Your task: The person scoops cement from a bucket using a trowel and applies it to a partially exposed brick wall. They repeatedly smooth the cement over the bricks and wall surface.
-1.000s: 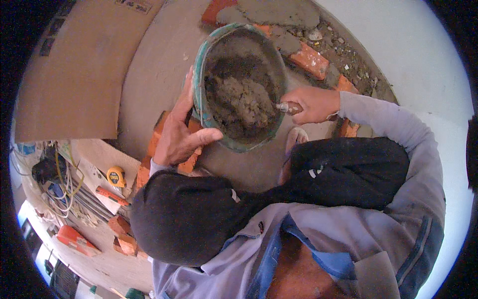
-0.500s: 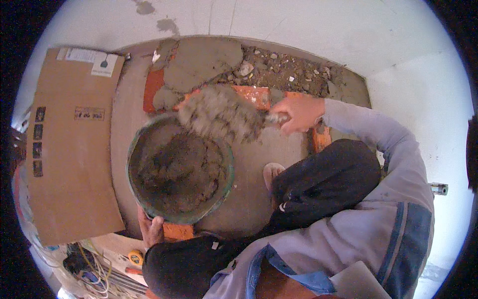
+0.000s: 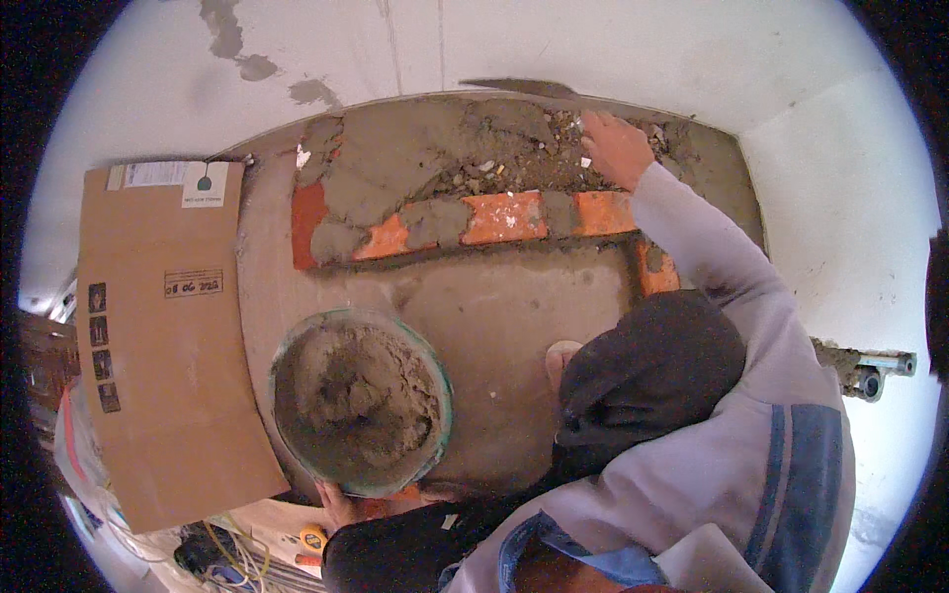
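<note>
My right hand (image 3: 618,148) is closed on a trowel (image 3: 524,87), its handle hidden in my fist and its blade tilted up near the wall. Below it lies a bed of rubble (image 3: 524,163) with wet mortar (image 3: 405,148) spread over its left part. Orange bricks (image 3: 504,217) with mortar joints border the bed's near side. Closer to me stands a round green tub (image 3: 445,405) holding grey mortar (image 3: 361,395). My left hand (image 3: 339,504) grips the tub's near rim, its fingers partly hidden.
A flat cardboard sheet (image 3: 178,376) leans along the left side. Near my left knee lie a yellow tape measure (image 3: 313,539) and tangled cables (image 3: 237,553). Pipe ends (image 3: 880,371) stick out of the right wall. My foot (image 3: 561,361) rests on the floor by the bricks.
My right hand has swung the mortar-laden trowel from above the tub to the far bed by the wall. More mortar now covers the rubble's upper left. My left hand stays at the tub.
</note>
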Demonstrator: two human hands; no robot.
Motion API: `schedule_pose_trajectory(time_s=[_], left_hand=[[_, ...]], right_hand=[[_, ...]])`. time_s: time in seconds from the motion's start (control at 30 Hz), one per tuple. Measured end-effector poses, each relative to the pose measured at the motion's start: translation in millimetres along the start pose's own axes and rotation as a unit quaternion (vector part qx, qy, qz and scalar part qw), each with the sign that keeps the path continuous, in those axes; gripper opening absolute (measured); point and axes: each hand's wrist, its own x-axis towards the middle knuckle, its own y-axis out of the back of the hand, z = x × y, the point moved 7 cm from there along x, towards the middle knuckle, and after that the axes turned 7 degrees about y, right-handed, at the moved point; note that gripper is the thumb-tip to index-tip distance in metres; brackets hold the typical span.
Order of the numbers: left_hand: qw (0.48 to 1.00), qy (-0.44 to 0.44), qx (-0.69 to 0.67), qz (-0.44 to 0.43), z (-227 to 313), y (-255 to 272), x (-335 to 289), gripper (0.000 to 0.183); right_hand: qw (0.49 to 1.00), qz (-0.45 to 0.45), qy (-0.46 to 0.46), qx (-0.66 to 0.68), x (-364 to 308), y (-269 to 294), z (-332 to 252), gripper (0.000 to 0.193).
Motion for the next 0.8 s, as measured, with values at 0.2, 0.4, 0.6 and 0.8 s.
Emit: schedule_pose_trajectory(time_s=[0.2,0.4,0.6,0.8], left_hand=[[0.998,0.029,-0.046,0.01,5,1,8,0.06],[0.999,0.024,-0.041,-0.007,18,-7,14,0.055],[0.998,0.01,-0.069,-0.007,23,-9,2,0.05],[0.983,-0.055,-0.155,-0.082,66,-48,-9,0.046]], right_hand=[[0.98,-0.156,0.032,0.121,16,-25,-34,0.035],[0.975,-0.196,0.101,0.037,47,-96,0,0.036],[0.932,-0.292,-0.028,0.212,19,-75,9,0.048],[0.972,-0.174,0.066,0.145,-41,3,24,0.044]])
